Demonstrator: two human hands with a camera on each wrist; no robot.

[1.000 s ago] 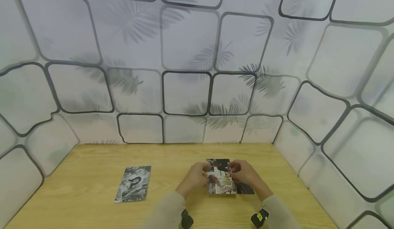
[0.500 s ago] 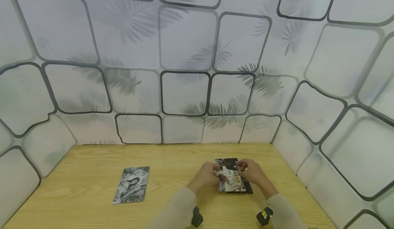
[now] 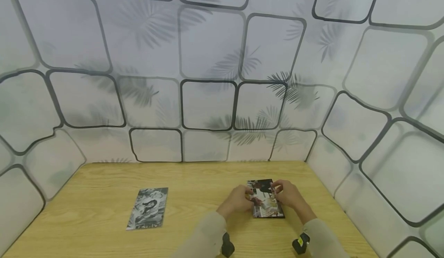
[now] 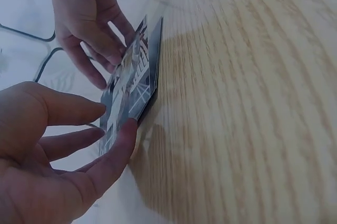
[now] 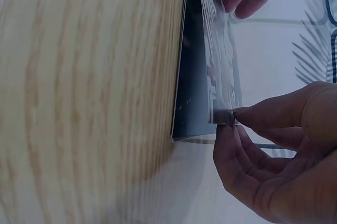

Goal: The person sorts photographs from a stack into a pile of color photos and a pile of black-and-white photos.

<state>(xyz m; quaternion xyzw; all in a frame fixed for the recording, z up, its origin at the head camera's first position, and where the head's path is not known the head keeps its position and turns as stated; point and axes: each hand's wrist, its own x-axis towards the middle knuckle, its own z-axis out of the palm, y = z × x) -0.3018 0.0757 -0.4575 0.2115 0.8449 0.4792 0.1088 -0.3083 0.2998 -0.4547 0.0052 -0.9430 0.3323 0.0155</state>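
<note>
A color photo print (image 3: 267, 202) is held between both hands just over a dark photo print (image 5: 189, 89), whose corner and edge show beneath it in the right wrist view. My left hand (image 3: 238, 200) has its thumb and fingers around the color print's left edge. On the opposite side my right hand (image 3: 288, 194) pinches that print's edge between thumb and fingers, clearly seen in the right wrist view. In the wrist views a narrow wedge of space separates the two prints. Most of the dark print is hidden from above.
A black-and-white photo print (image 3: 148, 208) lies flat on the wood-grain table (image 3: 194, 184), well left of the hands. A patterned curtain (image 3: 208, 107) with dark rounded squares and leaves surrounds the table's back and sides.
Both hands have carried the color print to the right and over the dark print, covering nearly all of it. The black-and-white print has stayed in place.
</note>
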